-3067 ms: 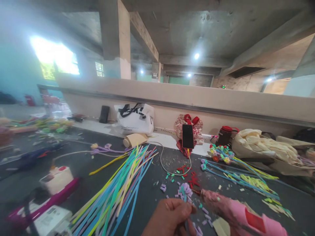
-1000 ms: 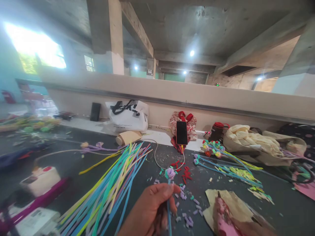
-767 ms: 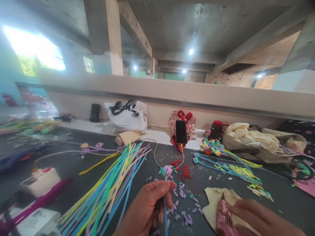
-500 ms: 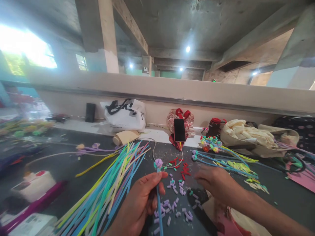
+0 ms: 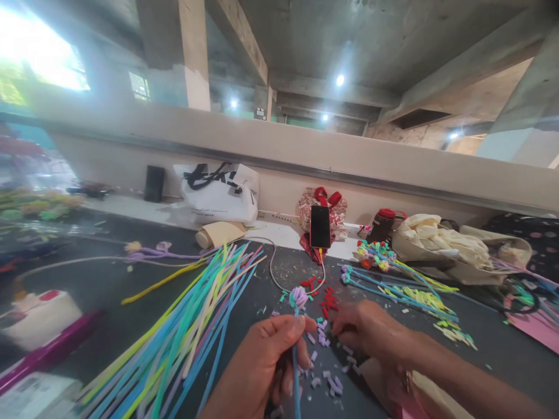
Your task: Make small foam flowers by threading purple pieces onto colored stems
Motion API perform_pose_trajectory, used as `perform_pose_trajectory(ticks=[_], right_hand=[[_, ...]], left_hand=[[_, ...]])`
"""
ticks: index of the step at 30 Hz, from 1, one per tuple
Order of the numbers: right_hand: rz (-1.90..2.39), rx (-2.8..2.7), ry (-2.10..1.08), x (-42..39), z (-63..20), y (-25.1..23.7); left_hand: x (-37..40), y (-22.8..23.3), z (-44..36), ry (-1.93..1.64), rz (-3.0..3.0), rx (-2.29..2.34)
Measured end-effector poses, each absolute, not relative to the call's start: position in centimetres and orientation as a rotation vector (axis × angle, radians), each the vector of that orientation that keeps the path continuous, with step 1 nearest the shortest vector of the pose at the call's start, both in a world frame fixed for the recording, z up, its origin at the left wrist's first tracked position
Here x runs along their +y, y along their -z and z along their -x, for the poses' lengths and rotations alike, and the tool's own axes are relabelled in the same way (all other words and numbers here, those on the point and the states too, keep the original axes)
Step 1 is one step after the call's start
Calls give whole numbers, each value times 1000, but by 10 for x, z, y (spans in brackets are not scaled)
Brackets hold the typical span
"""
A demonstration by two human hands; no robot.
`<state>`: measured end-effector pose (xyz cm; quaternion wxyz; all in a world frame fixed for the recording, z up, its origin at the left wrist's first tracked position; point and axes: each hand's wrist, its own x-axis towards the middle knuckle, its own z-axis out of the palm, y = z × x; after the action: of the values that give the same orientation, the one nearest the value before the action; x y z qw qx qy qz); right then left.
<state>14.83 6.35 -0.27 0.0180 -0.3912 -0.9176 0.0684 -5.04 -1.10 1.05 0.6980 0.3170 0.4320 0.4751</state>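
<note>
Left grip (image 5: 273,349) pinching blue stem (image 5: 296,384), right grip (image 5: 369,329) unclear, purple bits (image 5: 322,338) between, phone (image 5: 320,227) behind

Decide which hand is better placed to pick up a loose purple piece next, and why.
Probably the right hand: it is close to the loose purple pieces, while the left hand is busy pinching the blue stem.

Window (image 5: 39,49) glare upper L (v. hazy).
</note>
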Motion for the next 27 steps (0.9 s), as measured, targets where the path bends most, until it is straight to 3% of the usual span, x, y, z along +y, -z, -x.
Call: perform_pose_trajectory(ticks=[5, 14, 22, 27], right_hand=[[1212, -2945, -64, 64, -145, 8], [1046, -2935, -186, 60, -149, -2], [1193, -2926, -40, 61, -142, 12], [1181, -2706, -331, 61, -141, -5]], left_hand=[[-9, -6, 45, -1048, -673, 950], [-14, -13, 45, -1057, -713, 993], [-13, -12, 45, -1080, -709, 997], [-7, -4, 48, -1023, -709, 907]])
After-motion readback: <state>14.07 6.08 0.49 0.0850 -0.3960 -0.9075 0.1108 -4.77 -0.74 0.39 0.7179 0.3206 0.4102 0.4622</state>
